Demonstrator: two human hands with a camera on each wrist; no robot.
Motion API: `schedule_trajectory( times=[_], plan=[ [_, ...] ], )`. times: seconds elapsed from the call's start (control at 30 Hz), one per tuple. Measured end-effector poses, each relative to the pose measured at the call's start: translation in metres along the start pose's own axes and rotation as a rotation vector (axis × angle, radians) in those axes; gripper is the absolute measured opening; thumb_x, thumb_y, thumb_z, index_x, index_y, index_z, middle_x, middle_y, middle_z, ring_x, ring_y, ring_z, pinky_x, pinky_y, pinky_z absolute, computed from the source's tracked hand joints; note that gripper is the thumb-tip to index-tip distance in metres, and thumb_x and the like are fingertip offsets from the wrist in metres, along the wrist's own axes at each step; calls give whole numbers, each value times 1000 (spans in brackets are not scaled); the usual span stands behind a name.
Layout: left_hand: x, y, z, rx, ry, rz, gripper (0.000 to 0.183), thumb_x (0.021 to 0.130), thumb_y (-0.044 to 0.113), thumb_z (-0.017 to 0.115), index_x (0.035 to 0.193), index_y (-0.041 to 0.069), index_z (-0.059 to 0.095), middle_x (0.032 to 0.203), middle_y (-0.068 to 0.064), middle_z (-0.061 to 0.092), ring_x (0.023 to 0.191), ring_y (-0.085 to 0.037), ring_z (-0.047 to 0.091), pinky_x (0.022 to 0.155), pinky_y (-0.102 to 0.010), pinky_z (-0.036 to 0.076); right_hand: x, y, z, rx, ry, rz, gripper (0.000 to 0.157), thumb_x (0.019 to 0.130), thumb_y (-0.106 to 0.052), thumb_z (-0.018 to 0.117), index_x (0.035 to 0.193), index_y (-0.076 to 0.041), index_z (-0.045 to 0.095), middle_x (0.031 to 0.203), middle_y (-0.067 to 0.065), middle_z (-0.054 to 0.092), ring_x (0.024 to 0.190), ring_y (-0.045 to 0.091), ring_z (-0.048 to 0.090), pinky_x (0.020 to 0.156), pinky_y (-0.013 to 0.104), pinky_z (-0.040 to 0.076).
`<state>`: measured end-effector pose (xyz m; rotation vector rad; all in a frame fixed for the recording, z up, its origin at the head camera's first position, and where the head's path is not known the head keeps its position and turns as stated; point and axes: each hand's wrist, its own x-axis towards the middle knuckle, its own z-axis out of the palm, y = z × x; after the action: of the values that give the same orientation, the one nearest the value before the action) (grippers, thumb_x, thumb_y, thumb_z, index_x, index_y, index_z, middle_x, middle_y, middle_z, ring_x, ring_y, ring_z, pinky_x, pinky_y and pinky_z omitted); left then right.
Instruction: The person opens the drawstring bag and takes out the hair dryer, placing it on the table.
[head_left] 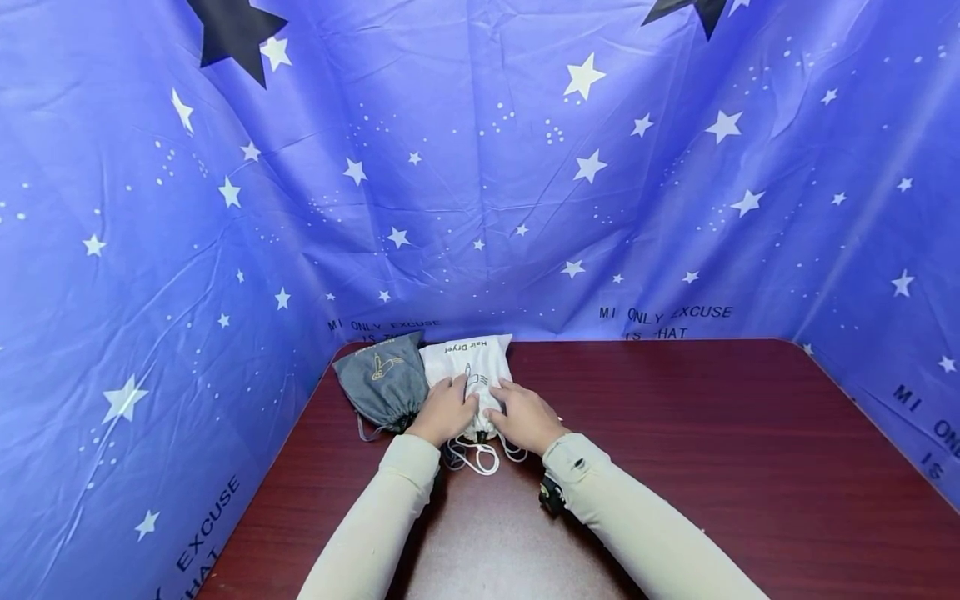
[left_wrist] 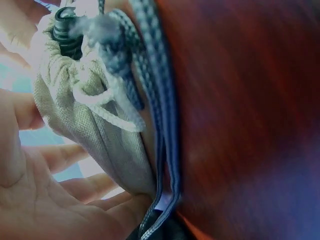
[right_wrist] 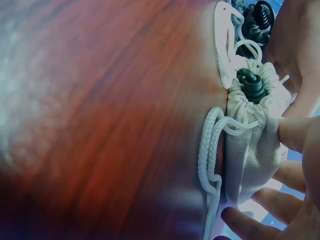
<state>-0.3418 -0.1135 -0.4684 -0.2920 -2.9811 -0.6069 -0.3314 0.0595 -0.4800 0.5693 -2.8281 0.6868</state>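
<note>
Head: I count one grey cloth drawstring pouch and one white cloth drawstring pouch on a glossy red-brown table. Left wrist: left hand, fingers loosely spread, touches white weave, ungripped. Right wrist: right hand likewise, opposite side.

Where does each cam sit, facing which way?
Head: on head, forward and down at white bag, gray bag, table; left hand, right hand, sleeves.
Left wrist: worn there, facing the white bag's mouth; left hand, part of right hand.
Right wrist: worn there, facing same mouth; right hand, part of left hand.
Both wrist views share: black ribbed piece in that mouth.
</note>
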Motion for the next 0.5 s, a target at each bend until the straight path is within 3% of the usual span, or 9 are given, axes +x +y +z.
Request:
schedule_trajectory(
  times=[0.5],
  plan=[
    [1,-1,0,-25,-14,33,51,95,38,46,137,10,51,131,-18,54,123,-32,50,102,-45,39,-3,2,-3,37,12,-25,48,88,-38,66,128,-11,61,139,12,51,121,32,54,99,45,43]
  ],
)
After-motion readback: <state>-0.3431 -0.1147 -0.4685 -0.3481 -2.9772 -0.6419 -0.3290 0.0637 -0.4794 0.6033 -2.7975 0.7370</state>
